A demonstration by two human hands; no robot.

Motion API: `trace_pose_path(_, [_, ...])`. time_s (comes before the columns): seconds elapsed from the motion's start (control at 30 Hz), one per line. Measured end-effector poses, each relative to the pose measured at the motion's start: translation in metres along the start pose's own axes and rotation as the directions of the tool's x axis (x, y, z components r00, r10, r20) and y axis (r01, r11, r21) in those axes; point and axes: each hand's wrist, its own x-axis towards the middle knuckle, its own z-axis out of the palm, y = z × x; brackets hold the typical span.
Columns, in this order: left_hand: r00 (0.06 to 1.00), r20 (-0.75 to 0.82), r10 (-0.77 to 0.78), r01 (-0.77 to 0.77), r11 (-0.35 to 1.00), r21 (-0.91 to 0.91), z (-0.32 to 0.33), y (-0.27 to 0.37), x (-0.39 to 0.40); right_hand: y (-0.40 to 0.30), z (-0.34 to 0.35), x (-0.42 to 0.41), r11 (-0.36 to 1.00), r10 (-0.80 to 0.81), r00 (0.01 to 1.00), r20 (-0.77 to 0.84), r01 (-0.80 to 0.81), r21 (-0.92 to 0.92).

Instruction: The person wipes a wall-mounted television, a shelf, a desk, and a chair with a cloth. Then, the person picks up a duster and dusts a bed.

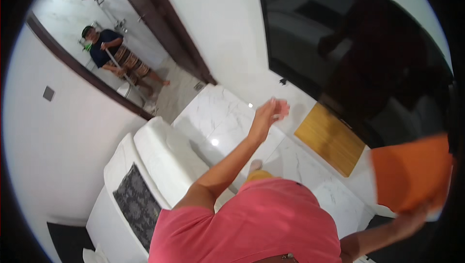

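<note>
My left hand (pixel 272 112) is raised over the floor in front of me, near the wall under the television. Its fingers look loosely parted and hold nothing. At the far right, my right hand (pixel 416 216) grips the lower edge of an orange cloth (pixel 408 174). Motion blurs both the cloth and that hand, so the exact finger grip is hard to make out. The cloth hangs spread out in front of the lower part of a large black television (pixel 348 45), and I cannot tell whether it touches the screen.
A wooden panel (pixel 328 139) sits below the television. White sofa seating (pixel 167 150) with a dark patterned cushion (pixel 136 205) stands left of me on a marble-look tile floor (pixel 229 117). Beyond a dark-framed doorway (pixel 170 37), another person (pixel 116 52) holds a long pole in a bathroom.
</note>
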Motion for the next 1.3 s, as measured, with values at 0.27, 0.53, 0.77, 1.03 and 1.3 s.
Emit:
trace_pose_path(0.27, [0.975,-0.096,0.201,-0.188,0.974,0.129,-0.058,0.059,0.089,0.024,0.082,0.093,0.832,-0.474,0.829,0.296,0.532,-0.159])
trace_pose_path(0.53, [0.921,0.023,0.388,-0.386,0.906,0.175,-0.064,0.118,0.167,-0.002,0.341,-0.044,0.127,-0.561,0.422,0.712,0.894,-0.430])
trace_pose_path(0.77, [0.899,0.164,0.406,-0.420,0.906,0.056,-0.060,0.116,0.190,0.008,0.483,-0.139,0.146,-0.454,0.244,0.857,0.969,-0.198])
trace_pose_path(1.03, [0.864,0.168,0.475,-0.492,0.867,0.083,-0.071,0.108,0.199,0.024,0.511,-0.157,0.009,-0.464,0.104,0.880,0.994,-0.113])
trace_pose_path(1.3, [0.879,0.190,0.437,-0.456,0.887,0.069,-0.068,0.115,0.198,-0.005,0.323,-0.023,-0.045,-0.501,0.526,0.687,0.777,-0.628])
